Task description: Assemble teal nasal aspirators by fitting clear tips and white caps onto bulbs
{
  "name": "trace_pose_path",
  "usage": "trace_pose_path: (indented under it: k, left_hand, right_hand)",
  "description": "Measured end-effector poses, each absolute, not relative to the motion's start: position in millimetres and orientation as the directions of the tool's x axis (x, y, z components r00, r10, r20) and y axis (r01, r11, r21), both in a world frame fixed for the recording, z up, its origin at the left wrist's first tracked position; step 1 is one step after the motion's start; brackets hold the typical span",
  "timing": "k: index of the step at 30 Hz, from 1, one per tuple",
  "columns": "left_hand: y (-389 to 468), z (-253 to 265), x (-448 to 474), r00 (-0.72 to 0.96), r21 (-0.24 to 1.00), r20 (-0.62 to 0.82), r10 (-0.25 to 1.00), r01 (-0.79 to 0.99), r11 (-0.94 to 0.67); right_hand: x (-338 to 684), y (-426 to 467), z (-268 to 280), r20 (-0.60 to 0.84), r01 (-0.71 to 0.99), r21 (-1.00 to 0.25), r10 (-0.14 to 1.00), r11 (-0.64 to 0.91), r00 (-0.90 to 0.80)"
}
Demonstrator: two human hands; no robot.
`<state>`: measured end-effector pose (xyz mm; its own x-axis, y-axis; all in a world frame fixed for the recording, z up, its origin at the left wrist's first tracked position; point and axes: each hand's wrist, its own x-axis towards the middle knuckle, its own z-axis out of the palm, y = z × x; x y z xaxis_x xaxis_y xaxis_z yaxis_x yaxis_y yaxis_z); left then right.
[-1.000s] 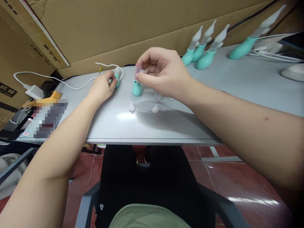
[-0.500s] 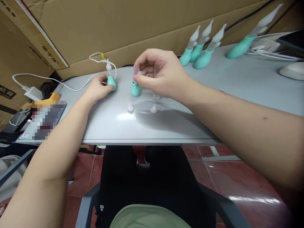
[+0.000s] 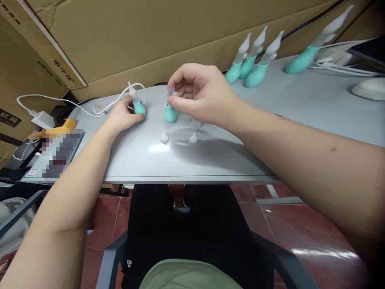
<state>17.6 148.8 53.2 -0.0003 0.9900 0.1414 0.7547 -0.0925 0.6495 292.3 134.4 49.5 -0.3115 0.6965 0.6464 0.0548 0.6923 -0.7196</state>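
Note:
My left hand is closed around the teal bulb of an assembled nasal aspirator, which leans left with its white tip up. Between thumb and fingers, my right hand pinches a clear plastic tube. The tube sits right at the mouth of a second teal bulb standing on the table; whether it is seated inside I cannot tell. Nearer me lie two small white tips, a left one and a right one. Another clear piece is partly hidden below my right hand.
Three assembled aspirators stand at the back right, with another farther right. A white cable loops behind my left hand. On the right is a white mouse. Cardboard walls the grey table's back edge.
The aspirator in my left hand has tilted to the left, and the cable loop behind it has dropped lower. My right hand has lowered the clear tube slightly toward the bulb.

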Motion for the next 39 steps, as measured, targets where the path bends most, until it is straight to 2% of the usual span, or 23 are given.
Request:
trace_pose_path:
  k: [12,17,32,35,39]
  left_hand:
    - [144,56,22,-0.052,0.608,0.145,0.988,0.793,-0.047]
    - [146,55,19,-0.040,0.637,0.153,0.987,0.768,-0.068]
    - [155,47,13,0.005,0.614,0.181,0.983,0.781,-0.117]
    - [149,51,13,-0.028,0.566,0.156,0.987,0.822,-0.066]
    - [133,63,16,-0.064,0.402,0.154,0.986,0.916,-0.003]
  right_hand:
    - [292,135,49,0.646,0.047,-0.717,0.689,0.695,-0.328]
    - [292,134,48,0.641,0.045,-0.723,0.693,0.690,-0.329]
    - [291,134,50,0.637,0.067,-0.716,0.689,0.695,-0.346]
    - [290,133,51,0.635,0.061,-0.718,0.688,0.694,-0.351]
    - [289,133,52,0.632,0.077,-0.722,0.701,0.687,-0.331]
